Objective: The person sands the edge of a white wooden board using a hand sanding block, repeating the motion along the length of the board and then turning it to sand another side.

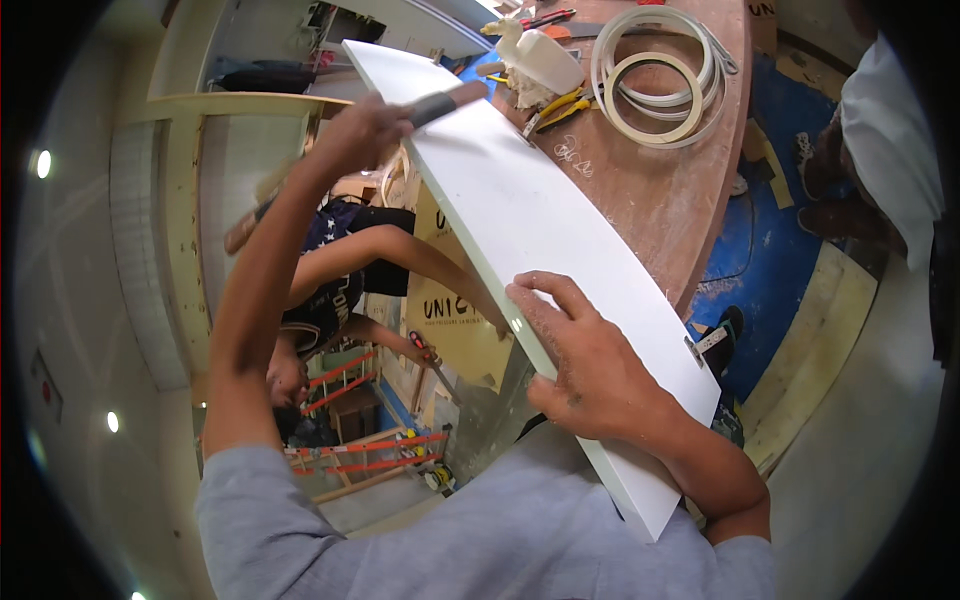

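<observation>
A long white cabinet door slants from the worktable to my body, its narrow edge toward the left. Metal hinges are fitted along its right side. My right hand lies over its near part, fingers spread on the face and thumb at the narrow edge; dust coats the skin. At the far end, my left hand is closed around a bar-shaped tool, dark grey with a tan tip, held at the door's edge. Motion blurs that hand, and I cannot make out the tool's exact kind.
The brown worktable carries coiled edge banding, a white bottle and yellow-handled pliers. At left, a co-worker holds a red-handled bladed tool near cardboard. Another person stands right, beside blue floor covering.
</observation>
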A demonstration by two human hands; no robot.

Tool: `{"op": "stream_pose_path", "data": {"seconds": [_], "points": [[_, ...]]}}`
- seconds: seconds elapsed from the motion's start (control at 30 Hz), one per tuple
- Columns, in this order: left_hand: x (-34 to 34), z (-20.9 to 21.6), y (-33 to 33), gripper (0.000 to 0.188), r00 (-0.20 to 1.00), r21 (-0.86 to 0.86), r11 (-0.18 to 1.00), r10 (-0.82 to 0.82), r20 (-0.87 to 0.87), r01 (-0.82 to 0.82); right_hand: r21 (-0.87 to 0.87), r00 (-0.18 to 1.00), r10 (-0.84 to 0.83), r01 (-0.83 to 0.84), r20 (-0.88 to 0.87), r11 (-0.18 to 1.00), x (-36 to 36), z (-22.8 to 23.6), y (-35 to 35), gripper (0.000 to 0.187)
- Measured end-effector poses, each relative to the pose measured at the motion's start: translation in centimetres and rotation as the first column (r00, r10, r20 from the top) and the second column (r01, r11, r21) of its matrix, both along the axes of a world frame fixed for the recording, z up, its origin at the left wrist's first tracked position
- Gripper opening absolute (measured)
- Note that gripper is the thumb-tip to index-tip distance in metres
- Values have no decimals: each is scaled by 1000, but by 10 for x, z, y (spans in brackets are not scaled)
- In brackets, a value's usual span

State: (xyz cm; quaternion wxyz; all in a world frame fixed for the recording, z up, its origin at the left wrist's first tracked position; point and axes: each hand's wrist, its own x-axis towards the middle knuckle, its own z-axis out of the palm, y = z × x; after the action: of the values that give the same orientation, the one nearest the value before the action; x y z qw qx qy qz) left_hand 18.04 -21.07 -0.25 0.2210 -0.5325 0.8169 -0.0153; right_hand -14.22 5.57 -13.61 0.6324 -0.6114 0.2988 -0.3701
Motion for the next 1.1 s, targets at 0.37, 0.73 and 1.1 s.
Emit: {"op": "stream_pose_path", "data": {"seconds": [0.37,0.73,1.1], "points": [[-40,0,60,40,964,153,988,65,-259,-25,-28,999,-19,18,-29,999,-4,-6,-3,81],[-75,11,103,34,968,189,981,92,-233,-47,-2,999,-27,27,-27,1000,2,-7,-6,81],[20,-22,2,40,985,-178,984,-7,-172,-24,-68,998,-63,61,-23,996,-4,-4,-4,76]]}}
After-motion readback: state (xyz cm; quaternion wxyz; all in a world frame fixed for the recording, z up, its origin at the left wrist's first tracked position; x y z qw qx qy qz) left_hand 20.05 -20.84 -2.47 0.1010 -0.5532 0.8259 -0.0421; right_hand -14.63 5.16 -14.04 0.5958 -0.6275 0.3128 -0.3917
